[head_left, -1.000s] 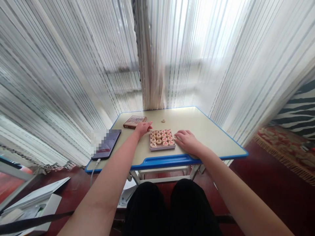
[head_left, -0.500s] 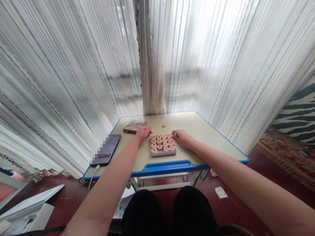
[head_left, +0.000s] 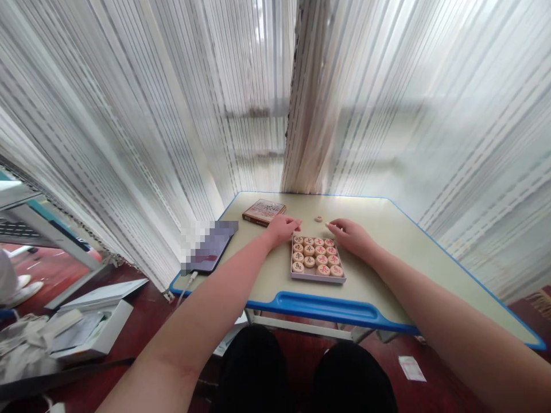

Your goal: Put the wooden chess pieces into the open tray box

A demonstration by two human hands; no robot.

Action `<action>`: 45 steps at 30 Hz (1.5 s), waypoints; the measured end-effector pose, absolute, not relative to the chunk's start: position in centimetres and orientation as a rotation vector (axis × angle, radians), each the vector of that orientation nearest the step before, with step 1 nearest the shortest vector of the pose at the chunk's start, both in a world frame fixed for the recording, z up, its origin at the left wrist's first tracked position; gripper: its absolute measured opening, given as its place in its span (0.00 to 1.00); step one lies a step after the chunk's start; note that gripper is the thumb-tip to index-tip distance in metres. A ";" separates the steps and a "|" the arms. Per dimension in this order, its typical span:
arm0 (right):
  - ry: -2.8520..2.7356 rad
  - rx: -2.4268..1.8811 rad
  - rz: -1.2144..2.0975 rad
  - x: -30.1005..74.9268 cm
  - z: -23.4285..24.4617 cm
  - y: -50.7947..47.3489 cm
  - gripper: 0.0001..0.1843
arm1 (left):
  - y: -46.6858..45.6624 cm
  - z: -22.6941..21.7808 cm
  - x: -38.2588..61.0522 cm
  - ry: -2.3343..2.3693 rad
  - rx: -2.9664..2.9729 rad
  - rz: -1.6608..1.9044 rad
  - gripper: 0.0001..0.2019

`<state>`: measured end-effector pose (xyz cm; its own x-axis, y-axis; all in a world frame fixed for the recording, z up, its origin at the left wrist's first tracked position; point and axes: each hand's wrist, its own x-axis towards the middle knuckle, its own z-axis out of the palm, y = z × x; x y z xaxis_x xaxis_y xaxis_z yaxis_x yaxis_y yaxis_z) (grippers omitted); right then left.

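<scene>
A shallow box (head_left: pixel 318 279) of round wooden Chinese chess pieces lies on the desk, marked in black on its left side and red on its right. A gap shows in its near row. Beyond the box's far side, a loose stack of pieces (head_left: pixel 318 218) sits on the desktop. My right hand (head_left: pixel 348 234), off the far right corner, pinches a small pale chess piece seen edge-on. My left hand (head_left: pixel 282 228) rests by the far left corner, fingers loosely stretched, with nothing visible in them.
A brown patterned box lid (head_left: pixel 264 211) lies behind my left hand. At the desk's left edge is a tablet (head_left: pixel 213 246) with a white cable (head_left: pixel 189 281). A blue pencil groove (head_left: pixel 327 306) runs along the near edge. Striped curtains (head_left: pixel 258 115) hang behind.
The view has turned left, so the desk sits farther right in it. My right hand has moved away from the box's far right corner toward the loose stack, still pinching the piece.
</scene>
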<state>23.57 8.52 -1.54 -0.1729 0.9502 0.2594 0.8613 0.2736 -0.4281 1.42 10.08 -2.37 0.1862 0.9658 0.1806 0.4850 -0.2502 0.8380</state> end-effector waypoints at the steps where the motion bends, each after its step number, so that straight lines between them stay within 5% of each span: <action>1: -2.069 -1.576 0.211 23.4 -1.3 8.0 0.19 | 10.0 -2.2 1.5 1.356 1.806 0.985 0.19; 11: -2.421 -0.904 0.233 20.7 0.1 2.5 0.14 | 9.7 -2.2 1.9 1.258 1.880 0.940 0.21; 45: -2.488 -1.248 0.036 19.3 0.6 1.9 0.13 | 10.0 -1.6 1.7 1.248 1.676 0.976 0.22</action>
<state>19.34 1.88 0.61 -0.5473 0.7805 0.3020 0.7713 0.6105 -0.1798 1.71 10.04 -1.60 0.2114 0.9709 0.1122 0.3434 -0.1813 0.9215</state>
